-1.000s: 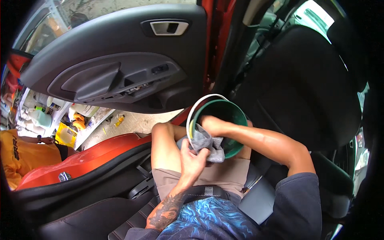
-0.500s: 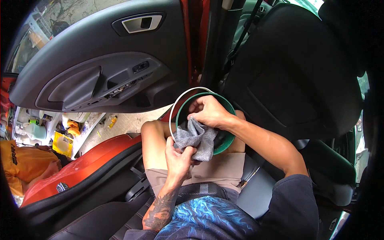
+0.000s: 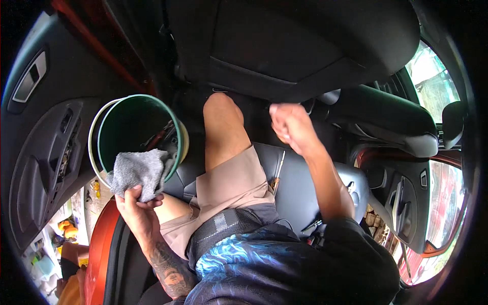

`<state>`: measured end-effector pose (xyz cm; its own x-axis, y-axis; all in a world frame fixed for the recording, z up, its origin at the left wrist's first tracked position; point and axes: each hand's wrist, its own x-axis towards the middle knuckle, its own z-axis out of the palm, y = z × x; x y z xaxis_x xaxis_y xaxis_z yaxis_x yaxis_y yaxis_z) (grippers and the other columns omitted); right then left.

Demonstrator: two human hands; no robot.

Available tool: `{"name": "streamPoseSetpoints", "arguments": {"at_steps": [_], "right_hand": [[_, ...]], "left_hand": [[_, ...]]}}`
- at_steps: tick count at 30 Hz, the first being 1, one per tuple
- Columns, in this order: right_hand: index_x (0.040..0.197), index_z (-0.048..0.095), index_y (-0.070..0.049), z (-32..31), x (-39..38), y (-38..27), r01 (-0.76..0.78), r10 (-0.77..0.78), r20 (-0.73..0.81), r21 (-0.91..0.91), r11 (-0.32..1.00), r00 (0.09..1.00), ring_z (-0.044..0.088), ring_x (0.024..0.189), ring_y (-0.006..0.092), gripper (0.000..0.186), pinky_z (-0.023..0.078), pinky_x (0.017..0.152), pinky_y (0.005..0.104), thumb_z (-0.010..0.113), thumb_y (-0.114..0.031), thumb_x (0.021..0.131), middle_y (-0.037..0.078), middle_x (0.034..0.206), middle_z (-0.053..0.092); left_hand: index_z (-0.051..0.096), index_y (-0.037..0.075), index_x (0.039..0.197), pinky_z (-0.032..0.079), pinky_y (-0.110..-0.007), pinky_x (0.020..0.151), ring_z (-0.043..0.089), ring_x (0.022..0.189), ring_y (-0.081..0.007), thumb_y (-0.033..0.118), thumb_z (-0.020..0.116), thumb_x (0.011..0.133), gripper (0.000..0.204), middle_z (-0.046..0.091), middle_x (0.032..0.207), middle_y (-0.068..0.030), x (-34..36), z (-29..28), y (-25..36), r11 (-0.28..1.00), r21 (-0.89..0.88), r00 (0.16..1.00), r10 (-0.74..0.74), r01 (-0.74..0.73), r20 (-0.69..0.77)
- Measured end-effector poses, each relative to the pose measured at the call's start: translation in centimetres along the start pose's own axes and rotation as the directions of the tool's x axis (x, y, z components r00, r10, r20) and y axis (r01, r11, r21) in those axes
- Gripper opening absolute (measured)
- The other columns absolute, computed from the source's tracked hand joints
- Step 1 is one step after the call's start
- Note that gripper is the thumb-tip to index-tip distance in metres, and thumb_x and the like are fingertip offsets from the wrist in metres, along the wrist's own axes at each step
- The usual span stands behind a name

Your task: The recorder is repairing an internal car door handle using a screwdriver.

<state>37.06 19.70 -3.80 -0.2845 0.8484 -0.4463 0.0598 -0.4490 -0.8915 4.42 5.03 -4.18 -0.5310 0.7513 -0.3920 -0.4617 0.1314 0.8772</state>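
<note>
My left hand grips a grey cloth that drapes over the near rim of a green bucket. The bucket has a pale bail handle and stands by my left thigh; dark items with a bit of red lie inside, partly covered by the cloth. My right hand is raised to the right of my knee, away from the bucket. Its fingers are curled in and slightly blurred, and whatever they may hold is hidden.
On the rear seat lies a screwdriver beside my right thigh. Small dark items rest near my right elbow. A front seatback rises ahead. The open car door is on the left, with another person outside.
My view has swung to the right. My right hand has left the bucket and cloth and moved right, closed. The left hand keeps the cloth, with the bucket now left of my leg.
</note>
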Motion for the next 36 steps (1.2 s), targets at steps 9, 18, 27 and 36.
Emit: {"name": "streamPoseSetpoints", "arguments": {"at_steps": [9,18,27,36], "right_hand": [[0.068,0.063,0.004,-6.2,-4.6,19.7,-0.499,0.233,-0.442,-0.788,0.361,0.866,0.064,0.072,0.0371,0.043,0.049,0.064,0.0448,0.067,-0.039,0.070,0.026,0.070,0.061],[0.070,0.057,0.003,-0.9,-3.3,2.3,0.227,-0.506,-0.169,-0.743,0.629,0.846,0.051,0.054,0.0165,0.010,0.042,0.052,0.0312,0.053,-0.003,0.077,0.008,0.062,0.056],[0.091,0.064,0.003,20.9,-0.2,-5.9,0.782,-0.674,0.396,-0.321,0.535,0.624,0.056,0.068,0.0089,0.012,0.043,0.061,0.0209,0.064,0.000,0.079,0.005,0.079,0.063],[0.094,0.063,0.001,28.5,1.6,-6.9,0.899,-0.572,0.717,-0.183,0.397,0.398,0.041,0.050,0.0023,0.016,0.032,0.046,0.0191,0.066,-0.006,0.080,-0.003,0.057,0.048]], "left_hand": [[0.045,0.000,0.103,0.047,-0.030,0.039,0.056,0.049,-0.0194,0.011,0.052,0.076,0.030,0.056,0.080,-0.0114,0.8,-1.1,-0.2,0.998,0.002,0.991,0.060,-0.060,-0.117],[0.037,-0.002,0.125,0.050,-0.026,0.036,0.060,0.052,-0.0186,-0.003,0.053,0.071,0.057,0.059,0.088,-0.0147,-0.2,-2.3,1.9,0.994,-0.087,0.995,0.059,-0.066,-0.084],[0.036,-0.001,0.104,0.047,-0.026,0.034,0.058,0.042,-0.0184,0.003,0.059,0.075,0.037,0.061,0.072,-0.0160,-2.5,-3.7,2.3,0.977,-0.200,0.984,0.045,-0.080,-0.170],[0.038,-0.001,0.113,0.051,-0.028,0.036,0.061,0.050,-0.0222,0.004,0.056,0.073,0.044,0.058,0.085,-0.0151,-5.8,-8.8,4.6,0.893,-0.365,0.853,0.038,-0.263,-0.521]]}}
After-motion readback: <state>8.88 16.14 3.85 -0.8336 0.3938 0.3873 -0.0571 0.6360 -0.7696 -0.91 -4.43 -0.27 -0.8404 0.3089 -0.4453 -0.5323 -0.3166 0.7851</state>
